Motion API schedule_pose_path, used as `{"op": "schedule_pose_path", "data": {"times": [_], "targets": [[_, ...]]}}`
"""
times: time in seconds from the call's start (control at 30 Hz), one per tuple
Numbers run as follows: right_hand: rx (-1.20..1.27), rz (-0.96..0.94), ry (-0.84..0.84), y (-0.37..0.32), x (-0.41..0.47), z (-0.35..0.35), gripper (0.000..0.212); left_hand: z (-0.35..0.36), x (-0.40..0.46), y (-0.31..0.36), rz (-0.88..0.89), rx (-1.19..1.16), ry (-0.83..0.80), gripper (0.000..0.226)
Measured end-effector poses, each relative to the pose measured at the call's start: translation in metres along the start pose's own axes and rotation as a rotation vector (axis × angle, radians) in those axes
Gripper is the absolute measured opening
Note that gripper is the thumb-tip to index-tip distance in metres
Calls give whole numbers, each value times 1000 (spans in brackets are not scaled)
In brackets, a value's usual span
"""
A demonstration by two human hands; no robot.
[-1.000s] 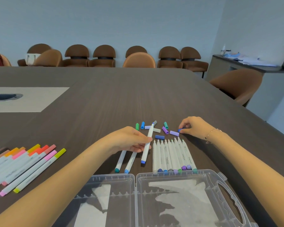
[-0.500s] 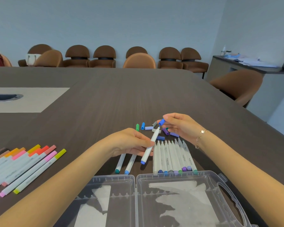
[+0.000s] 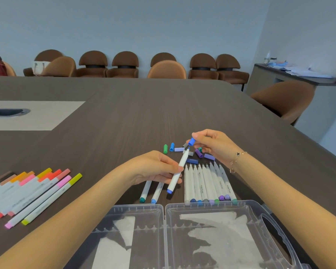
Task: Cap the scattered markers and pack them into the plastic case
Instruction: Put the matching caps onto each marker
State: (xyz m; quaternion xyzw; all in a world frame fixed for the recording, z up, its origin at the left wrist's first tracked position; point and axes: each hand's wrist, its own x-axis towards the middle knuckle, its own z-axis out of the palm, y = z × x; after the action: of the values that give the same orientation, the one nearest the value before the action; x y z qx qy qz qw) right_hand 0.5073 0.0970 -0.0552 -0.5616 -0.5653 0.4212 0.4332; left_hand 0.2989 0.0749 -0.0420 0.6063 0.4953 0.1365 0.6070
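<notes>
My left hand [image 3: 155, 167] grips a white marker with a blue end [image 3: 177, 171], lifted off the table and tilted up to the right. My right hand [image 3: 213, 144] pinches a blue cap [image 3: 191, 141] just above the marker's open tip. Several loose caps [image 3: 182, 150] in green, blue, lilac and purple lie on the table under my right hand. Several uncapped markers [image 3: 208, 183] lie in a row below them. Two more markers [image 3: 151, 191] lie under my left hand. The clear plastic case [image 3: 163, 212] lies open at the near edge, with no markers in it.
A fan of capped markers in warm colours [image 3: 29, 191] lies at the left. The dark table [image 3: 134, 113] has a pale inset panel [image 3: 33, 115] with a cable slot. Brown chairs [image 3: 124, 65] line the far wall, and one chair [image 3: 283, 98] stands at the right.
My right hand picked a blue cap from the pile and carried it up and left to the marker's tip. My left hand raised the marker off the table.
</notes>
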Motion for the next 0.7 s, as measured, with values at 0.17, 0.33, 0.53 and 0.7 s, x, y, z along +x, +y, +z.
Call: {"op": "schedule_pose_path", "data": {"times": [0.17, 0.33, 0.53, 0.7], "targets": [[-141, -3, -20, -8, -5, 7, 24, -1, 1, -1, 23, -8, 51, 19], [-182, -21, -17, -11, -10, 19, 22, 7, 0, -1, 41, 25, 105, 21], [-181, -50, 5, -19, -10, 31, 15, 22, 0, 3, -30, -126, 159, 22], [-266, -53, -5, -15, -8, 29, 17, 16, 8, 1, -16, 66, 237, 22]]}}
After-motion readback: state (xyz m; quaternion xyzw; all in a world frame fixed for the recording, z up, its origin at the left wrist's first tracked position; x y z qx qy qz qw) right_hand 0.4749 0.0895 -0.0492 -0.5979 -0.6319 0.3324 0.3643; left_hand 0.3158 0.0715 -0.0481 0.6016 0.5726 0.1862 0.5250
